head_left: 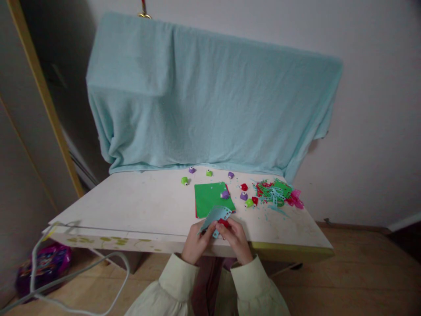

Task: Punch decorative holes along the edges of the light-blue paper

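Observation:
My left hand grips a sheet of light blue paper with a row of punched holes along its edge. My right hand is closed around a small red craft punch at the right edge of that sheet. Both hands are at the table's front edge. Just beyond them lies a stack of square paper with a green sheet on top and red showing beneath. A purple punch rests on the stack's right side.
Several other punches, including a green one and a red one, are scattered over the white table. Punched paper scraps are heaped at the right. A blue cloth hangs behind; a white cable loops at the left.

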### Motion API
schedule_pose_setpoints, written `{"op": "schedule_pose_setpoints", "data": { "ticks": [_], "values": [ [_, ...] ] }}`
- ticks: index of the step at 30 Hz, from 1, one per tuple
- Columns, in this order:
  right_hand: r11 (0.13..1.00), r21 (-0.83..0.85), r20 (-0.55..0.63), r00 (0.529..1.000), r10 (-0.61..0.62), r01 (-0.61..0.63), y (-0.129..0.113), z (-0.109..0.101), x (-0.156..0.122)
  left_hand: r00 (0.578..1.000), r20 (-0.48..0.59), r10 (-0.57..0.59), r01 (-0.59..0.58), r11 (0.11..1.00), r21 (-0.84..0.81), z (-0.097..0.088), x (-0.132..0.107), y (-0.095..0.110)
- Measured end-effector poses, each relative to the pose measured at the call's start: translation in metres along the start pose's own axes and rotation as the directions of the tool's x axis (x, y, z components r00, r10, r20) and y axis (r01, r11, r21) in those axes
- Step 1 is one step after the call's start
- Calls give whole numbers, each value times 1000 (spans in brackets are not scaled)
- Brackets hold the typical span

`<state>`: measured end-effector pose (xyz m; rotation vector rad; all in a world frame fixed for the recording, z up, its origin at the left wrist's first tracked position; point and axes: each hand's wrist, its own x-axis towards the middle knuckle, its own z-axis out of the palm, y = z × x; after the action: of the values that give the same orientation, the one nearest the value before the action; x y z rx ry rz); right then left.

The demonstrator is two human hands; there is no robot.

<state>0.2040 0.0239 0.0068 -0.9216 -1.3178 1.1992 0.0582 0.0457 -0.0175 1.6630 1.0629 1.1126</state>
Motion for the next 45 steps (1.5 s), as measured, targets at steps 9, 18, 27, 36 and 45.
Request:
{"op": "schedule_pose_setpoints", "data": {
  "ticks": [9, 18, 27, 36, 45],
  "values": [
    [1000, 5, 12, 1000, 2, -2, -2, 2, 1, 999, 10, -33, 32, 999, 36, 0, -1, 14],
    [1000, 4, -1, 1000, -1, 1, -4, 2, 0, 995, 44, -84, 84, 996, 8, -3, -2, 19],
    [1000, -9, -5, 1000, -6, 6, -2, 2, 0, 995, 37, -95, 95, 995, 6, -1, -3, 13],
    [1000, -9, -4, 1000, 9, -9, -4, 5, -2, 996, 11, -83, 83, 997, 7, 1, -4, 12],
    [999, -32, -21, 1000, -4, 3, -3, 4, -4, 997, 30, -73, 72, 997, 37, 0, -3, 16]
  ]
}}
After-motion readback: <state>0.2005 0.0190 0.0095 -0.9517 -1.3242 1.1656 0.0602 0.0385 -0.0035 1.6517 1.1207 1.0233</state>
